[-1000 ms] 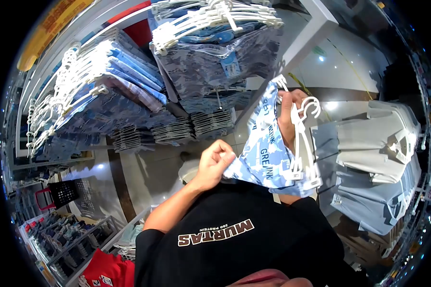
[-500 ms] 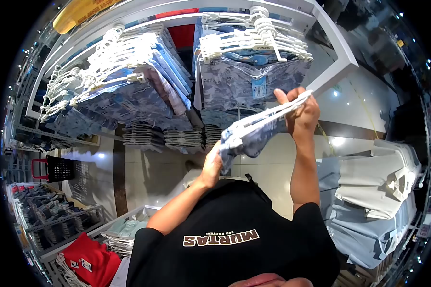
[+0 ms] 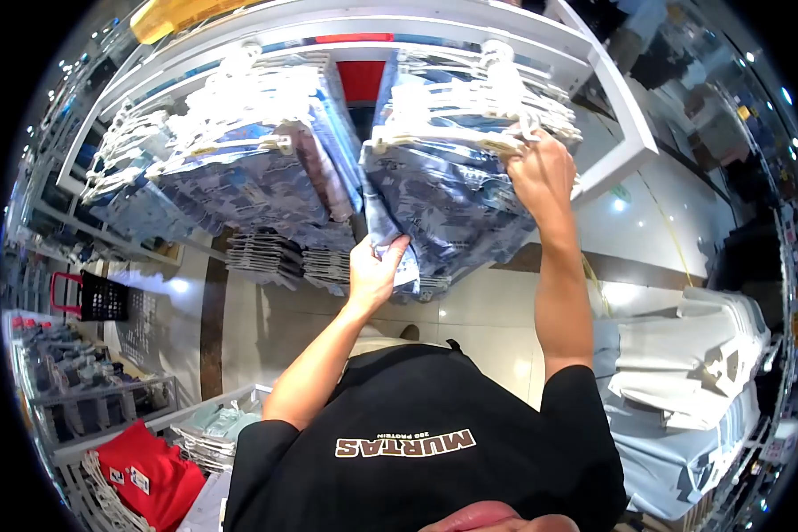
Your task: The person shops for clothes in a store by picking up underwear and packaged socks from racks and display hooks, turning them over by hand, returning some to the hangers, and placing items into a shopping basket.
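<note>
Patterned blue-grey shorts hang from white hangers at the front of the right-hand group on the rack. My right hand is closed around a white hanger near its hook, just below the rack's front. Pinched in my left hand is the lower left edge of the shorts, where a pale piece of cloth shows. More shorts on white hangers hang to the left, a narrow gap apart from this group.
The white rack frame juts out at the upper right. Light shirts hang at the right. Red clothing lies at the lower left, and a black basket with a red handle stands farther left.
Both hands have moved the held hanger and shorts up against the right-hand group on the rack. The shorts, bunched up before, now hang spread out. My left hand has moved left and slightly down.
</note>
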A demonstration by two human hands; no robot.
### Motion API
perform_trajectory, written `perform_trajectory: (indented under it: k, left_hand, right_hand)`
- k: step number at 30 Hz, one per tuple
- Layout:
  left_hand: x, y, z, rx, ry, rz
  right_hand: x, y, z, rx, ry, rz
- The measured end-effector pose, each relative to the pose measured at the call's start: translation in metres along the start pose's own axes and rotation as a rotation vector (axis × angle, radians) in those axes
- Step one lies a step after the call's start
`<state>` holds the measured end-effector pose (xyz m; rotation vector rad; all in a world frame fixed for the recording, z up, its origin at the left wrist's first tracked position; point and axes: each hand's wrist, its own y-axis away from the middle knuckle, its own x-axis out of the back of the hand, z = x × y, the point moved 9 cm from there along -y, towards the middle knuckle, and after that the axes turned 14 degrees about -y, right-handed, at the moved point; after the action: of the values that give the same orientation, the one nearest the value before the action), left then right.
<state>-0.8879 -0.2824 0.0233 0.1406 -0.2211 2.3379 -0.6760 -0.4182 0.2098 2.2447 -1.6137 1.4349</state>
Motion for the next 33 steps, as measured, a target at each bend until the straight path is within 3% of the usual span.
perform_trajectory:
  k: [4, 6, 8, 10, 11, 15, 18, 20, 22, 24, 29, 33]
  left_hand:
    - [0.016, 0.000, -0.025, 0.052, -0.106, 0.091]
    - [0.021, 0.003, -0.042, 0.114, -0.166, 0.027]
    - [0.025, 0.012, -0.047, 0.183, -0.171, -0.003]
    - [0.030, 0.020, -0.057, 0.199, -0.124, 0.027]
    - [0.031, 0.025, -0.063, 0.254, -0.075, 0.010]
    - [0.042, 0.040, -0.102, 0.264, -0.023, 0.025]
    - [0.063, 0.054, -0.091, 0.364, -0.210, 0.056]
    - [0.072, 0.065, -0.113, 0.394, -0.143, 0.079]
    - [0.083, 0.073, -0.119, 0.376, -0.117, 0.133]
    - [0.094, 0.076, -0.121, 0.383, -0.124, 0.145]
    - [0.113, 0.066, -0.128, 0.357, -0.075, 0.173]
    - [0.127, 0.054, -0.117, 0.369, -0.048, 0.125]
  right_hand:
    - [-0.009, 0.005, 0.003, 0.128, -0.403, -0.030]
    - [-0.004, 0.014, -0.008, 0.423, -0.173, 0.071]
    - [-0.007, 0.021, 0.009, 0.374, -0.287, 0.129]
    - [-0.009, 0.027, 0.014, 0.155, -0.553, 0.147]
    - [0.000, 0.034, -0.011, 0.290, -0.273, 0.176]
    - [0.007, 0.058, -0.013, 0.417, -0.322, 0.326]
    - [0.007, 0.083, -0.005, 0.435, -0.632, 0.375]
    - [-0.008, 0.106, 0.004, 0.441, -0.752, 0.277]
    - [-0.052, 0.134, 0.028, 0.228, -1.054, 0.072]
    - [-0.090, 0.159, 0.025, 0.100, -0.953, -0.063]
    - [-0.168, 0.220, 0.003, -0.261, -1.090, -0.447]
    - [-0.186, 0.222, -0.040, -0.154, -1.039, -0.564]
